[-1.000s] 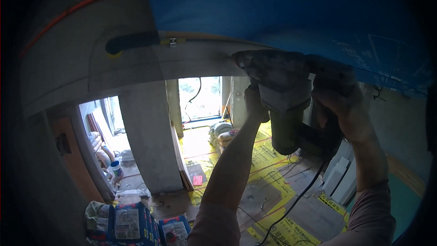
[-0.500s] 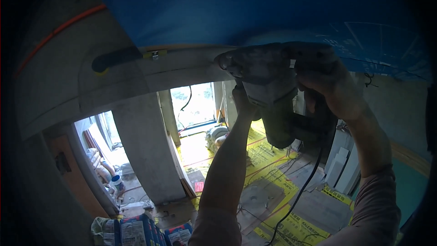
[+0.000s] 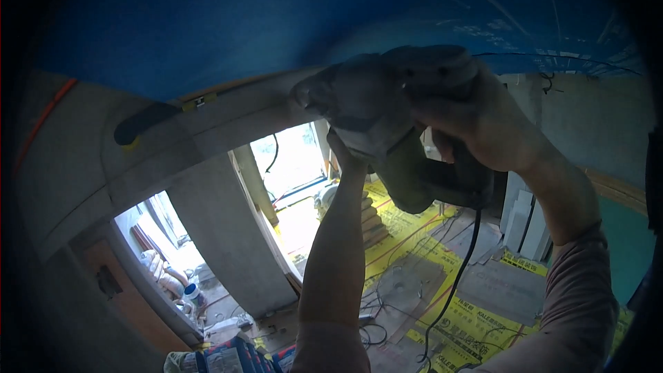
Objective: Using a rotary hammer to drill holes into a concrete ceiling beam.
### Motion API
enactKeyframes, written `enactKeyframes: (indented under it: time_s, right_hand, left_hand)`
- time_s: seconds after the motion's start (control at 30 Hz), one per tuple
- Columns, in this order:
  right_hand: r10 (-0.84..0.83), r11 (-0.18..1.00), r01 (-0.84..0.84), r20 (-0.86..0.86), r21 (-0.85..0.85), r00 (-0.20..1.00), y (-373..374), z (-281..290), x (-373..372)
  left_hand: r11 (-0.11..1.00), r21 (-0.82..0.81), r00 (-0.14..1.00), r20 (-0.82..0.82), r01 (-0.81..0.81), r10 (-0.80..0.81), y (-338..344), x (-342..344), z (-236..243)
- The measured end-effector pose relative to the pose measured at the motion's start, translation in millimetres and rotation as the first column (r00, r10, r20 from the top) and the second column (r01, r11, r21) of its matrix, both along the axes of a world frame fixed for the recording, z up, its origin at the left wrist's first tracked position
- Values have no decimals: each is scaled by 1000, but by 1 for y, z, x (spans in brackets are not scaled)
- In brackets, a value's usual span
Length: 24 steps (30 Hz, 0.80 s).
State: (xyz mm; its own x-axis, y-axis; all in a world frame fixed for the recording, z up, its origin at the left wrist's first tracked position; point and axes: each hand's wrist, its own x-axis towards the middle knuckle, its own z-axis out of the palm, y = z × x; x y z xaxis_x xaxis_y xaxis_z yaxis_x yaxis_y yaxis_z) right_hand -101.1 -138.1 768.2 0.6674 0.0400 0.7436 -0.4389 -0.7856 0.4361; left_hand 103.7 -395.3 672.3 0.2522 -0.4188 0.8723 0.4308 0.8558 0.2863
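I hold a dark, corded rotary hammer [image 3: 376, 107] overhead with both arms raised. Its blunt front end points left, close to the grey beam and the blue sheet [image 3: 242, 21] above. My right hand [image 3: 483, 121] is closed round the rear handle. My left hand [image 3: 349, 159] grips the front underside, with its fingers partly hidden behind the tool body. A black power cord [image 3: 452, 290] hangs from the tool's base toward the floor. No bit can be made out against the dark background.
A grey concrete beam [image 3: 228, 121] crosses ahead above bright openings. Yellow sheeting [image 3: 469, 324] and grey boards cover the floor, with loose cables [image 3: 376, 331]. White panels [image 3: 525, 221] lean at right. A blue bucket [image 3: 193, 293] and bags [image 3: 235, 356] are at lower left.
The rotary hammer and both hands have shifted left and slightly up in view. The view has also turned, so more of the blue sheet shows. Both hands keep their grip.
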Motion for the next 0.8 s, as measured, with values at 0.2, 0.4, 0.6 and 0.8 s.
enactKeyframes:
  time_s: [0.2, 0.4, 0.6, 0.8]
  right_hand:
    - [63, 950, -93, 110, 298, 992, -9, 1, 0]
    - [27, 993, -30, 24, 117, 999, 0, 2, 5]
    - [-106, 951, 103, 4, -290, 994, -1, -1, 5]
    - [-78, 995, 77, -8, -70, 997, -11, 5, -8]
  left_hand:
    - [996, 86, 999, -30, -23, 26, -5, -6, 2]
    - [949, -127, 909, 273, -290, 315, -14, 13, 6]
    - [954, 5, 907, 312, -301, 284, -13, 11, 8]
    - [966, 10, 920, 309, -257, 242, -17, -14, 12]
